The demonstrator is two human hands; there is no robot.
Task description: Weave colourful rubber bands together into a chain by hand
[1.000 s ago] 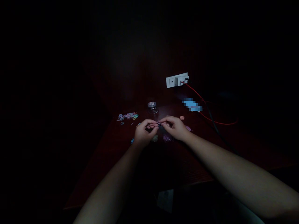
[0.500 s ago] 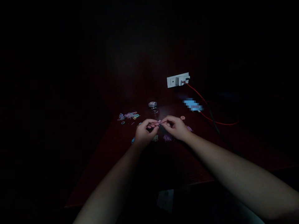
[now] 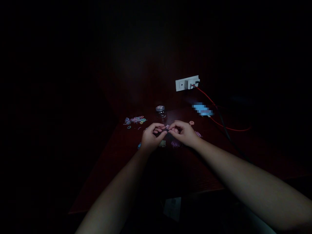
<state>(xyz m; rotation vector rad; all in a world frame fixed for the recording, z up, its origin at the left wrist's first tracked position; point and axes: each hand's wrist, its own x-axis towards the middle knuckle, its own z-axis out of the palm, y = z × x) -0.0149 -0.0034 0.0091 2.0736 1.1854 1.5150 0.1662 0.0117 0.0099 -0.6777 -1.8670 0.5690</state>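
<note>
The fingers [image 3: 162,137] of the left hand [image 3: 149,139] and right hand [image 3: 185,134] curve toward each other, thumb tips close and a small gap between. In that gap, at the clock's centre, sit the pink bands [image 3: 167,127]. Whether the fingers pinch a band there or are relaxed around it, I cannot tell; the pieces are too small and dim.

For such fine, springy loops, a light tip-to-tip pinch should serve best, with the thumbs held steady and little stretch, since a band could flick away. Keeping both wrists high seems wise, as small piles lie close by.

Counting 12 o'clock as the far side, the green bands [image 3: 162,143] lie near 7 o'clock and the purple bands [image 3: 175,144] at 5, both just on the near side of the hands. The blue bands [image 3: 139,146] are at 8, partly behind the left wrist. The peach ring [image 3: 191,123] sits near 2 o'clock, and the pink pile [image 3: 198,134] at 3, partly hidden by the right wrist. At 11 stands the lidded jar [image 3: 160,113]; at 10, the mixed pile [image 3: 135,120]. Farther out at 2, the red cable [image 3: 220,125] crosses the counter [image 3: 117,172], well clear of the fingers. Darkness is the main hindrance.
</note>
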